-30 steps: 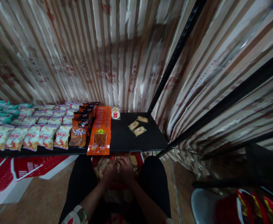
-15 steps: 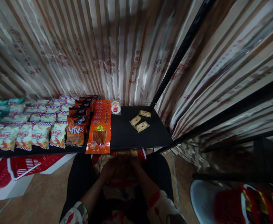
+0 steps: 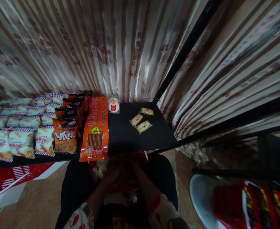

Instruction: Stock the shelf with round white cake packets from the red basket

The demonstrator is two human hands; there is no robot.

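Both of my hands reach down into a red basket (image 3: 145,156) between my knees, partly under the shelf edge. My left hand (image 3: 115,173) is among light-coloured wrapped snacks (image 3: 102,169). My right hand (image 3: 135,166) is near the basket's right side. Shadow hides the fingers of both hands. On the black shelf (image 3: 120,138) above, three small clear-wrapped biscuit packs (image 3: 144,126) lie loosely together. To their left are a round white packet (image 3: 113,105) and an overlapping row of flat orange stick-snack packets (image 3: 95,141).
Orange-and-black snack bags (image 3: 65,136) and rows of white bags (image 3: 22,143) fill the shelf's left. Another red basket (image 3: 15,175) is below them. A black pole (image 3: 185,51) rises at the shelf's right end before a striped curtain (image 3: 120,47). Lower right, a red basket (image 3: 228,203) holds bright packages.
The view has shifted slightly, so the shelf goods appear farther left. My hands stay inside the basket, now darker, and the packs on the shelf keep their arrangement.
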